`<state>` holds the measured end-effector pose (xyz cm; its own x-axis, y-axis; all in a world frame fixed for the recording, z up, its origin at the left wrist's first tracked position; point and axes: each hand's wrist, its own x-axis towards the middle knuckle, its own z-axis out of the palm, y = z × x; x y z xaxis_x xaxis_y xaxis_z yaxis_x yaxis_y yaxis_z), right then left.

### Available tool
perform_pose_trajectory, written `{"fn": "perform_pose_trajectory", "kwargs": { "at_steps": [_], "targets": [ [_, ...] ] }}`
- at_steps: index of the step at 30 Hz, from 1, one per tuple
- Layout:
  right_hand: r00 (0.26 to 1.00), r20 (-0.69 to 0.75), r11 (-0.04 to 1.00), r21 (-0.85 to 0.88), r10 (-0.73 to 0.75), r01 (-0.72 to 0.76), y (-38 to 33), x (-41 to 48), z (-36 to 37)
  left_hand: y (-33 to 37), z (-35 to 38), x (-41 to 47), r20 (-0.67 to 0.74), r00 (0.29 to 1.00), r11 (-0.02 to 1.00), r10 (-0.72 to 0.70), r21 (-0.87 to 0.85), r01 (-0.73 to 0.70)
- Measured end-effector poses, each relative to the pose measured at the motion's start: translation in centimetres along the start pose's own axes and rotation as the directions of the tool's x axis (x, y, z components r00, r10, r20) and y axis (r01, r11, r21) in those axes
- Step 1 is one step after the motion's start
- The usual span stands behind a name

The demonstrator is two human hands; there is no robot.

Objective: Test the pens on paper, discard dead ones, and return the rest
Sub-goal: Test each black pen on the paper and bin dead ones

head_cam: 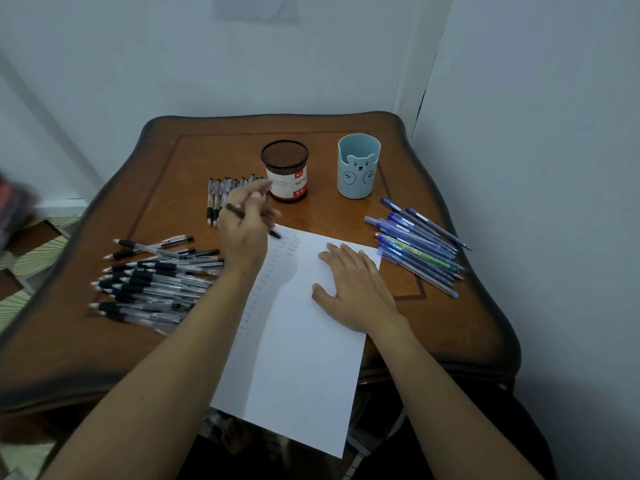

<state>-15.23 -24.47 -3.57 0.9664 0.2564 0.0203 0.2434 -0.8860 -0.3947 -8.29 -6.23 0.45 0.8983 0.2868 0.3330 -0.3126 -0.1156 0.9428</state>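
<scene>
Pen (275, 233): a light, stiff, slick barrel, I judge. Hold it low, near the tip, so your strokes bite.
Left grip (246, 233): your fingers are clamped round that black pen, tip at the paper's (301, 358) 11 o'clock corner. Whether it touches, I cannot tell.
Right grip (353, 289): your fingers lie apart and flat, pinning the sheet toward 2 o'clock.
Untaken pens: black heap (156, 282) at the desk's (104, 358) 9 o'clock, blue pens (419, 247) at 3.
Cups: mesh cup (284, 169) and bear cup (358, 166) at 12.

The left hand (247, 233) hides part of the pen row (216, 199); the tally marks (292, 249) are unreadably small.
</scene>
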Motion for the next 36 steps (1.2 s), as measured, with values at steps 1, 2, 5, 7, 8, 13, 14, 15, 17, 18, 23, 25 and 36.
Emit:
{"fn": "perform_pose_trajectory", "kwargs": {
  "at_steps": [1, 2, 5, 7, 8, 13, 14, 15, 17, 18, 23, 25, 36],
  "targets": [
    [1.0, 0.001, 1.0, -0.002, -0.001, 0.001, 0.0, 0.0, 0.0, -0.2, 0.2, 0.1, -0.027, 0.998, 0.998, -0.053, -0.035, 0.052],
    [1.0, 0.002, 1.0, -0.003, -0.001, 0.001, 0.0, 0.0, 0.0, -0.3, 0.3, 0.1, -0.038, 0.994, 0.994, -0.101, -0.05, 0.099],
    [1.0, 0.005, 1.0, 0.0, -0.005, 0.005, 0.1, 0.0, -0.1, -1.0, 0.7, 0.5, 0.009, 0.975, 0.973, -0.224, -0.053, 0.224],
    [1.0, 0.003, 1.0, 0.004, -0.009, 0.009, 0.1, 0.0, 0.0, -1.5, 0.9, 0.7, 0.053, 0.968, 0.969, -0.246, 0.009, 0.246],
    [1.0, -0.001, 1.0, 0.005, -0.011, 0.011, 0.2, 0.0, 0.0, -1.8, 0.9, 0.9, 0.086, 0.969, 0.972, -0.232, 0.054, 0.228],
    [1.0, -0.019, 1.0, -0.001, -0.011, 0.011, 0.3, 0.0, 0.1, -2.7, 1.2, 1.3, 0.169, 0.969, 0.947, -0.178, 0.296, 0.123],
    [1.0, -0.021, 1.0, -0.003, -0.013, 0.013, 0.2, 0.1, 0.1, -2.9, 1.3, 1.2, 0.177, 0.967, 0.95, -0.183, 0.283, 0.128],
    [1.0, -0.022, 1.0, -0.005, -0.014, 0.014, 0.2, 0.1, 0.2, -3.1, 1.2, 1.0, 0.188, 0.963, 0.958, -0.194, 0.248, 0.144],
    [1.0, -0.022, 1.0, -0.006, -0.013, 0.013, 0.2, 0.1, 0.2, -3.4, 1.0, 0.9, 0.205, 0.957, 0.971, -0.206, 0.166, 0.174],
    [1.0, -0.022, 1.0, -0.006, -0.012, 0.012, 0.2, 0.1, 0.2, -3.5, 0.9, 0.8, 0.208, 0.956, 0.972, -0.209, 0.149, 0.18],
    [0.999, -0.031, 1.0, -0.009, -0.015, 0.015, 0.2, 0.0, 0.3, -3.6, 0.8, 0.8, 0.209, 0.952, 0.967, -0.225, 0.171, 0.191],
    [0.999, -0.035, 1.0, -0.007, -0.015, 0.014, 0.2, 0.0, 0.4, -3.6, 1.0, 0.7, 0.18, 0.959, 0.961, -0.217, 0.21, 0.178],
    [0.999, -0.032, 1.0, 0.009, -0.013, 0.013, 0.1, 0.0, 0.2, -4.0, 0.9, 0.8, 0.102, 0.978, 0.914, -0.18, 0.385, 0.128]
  ]
}}
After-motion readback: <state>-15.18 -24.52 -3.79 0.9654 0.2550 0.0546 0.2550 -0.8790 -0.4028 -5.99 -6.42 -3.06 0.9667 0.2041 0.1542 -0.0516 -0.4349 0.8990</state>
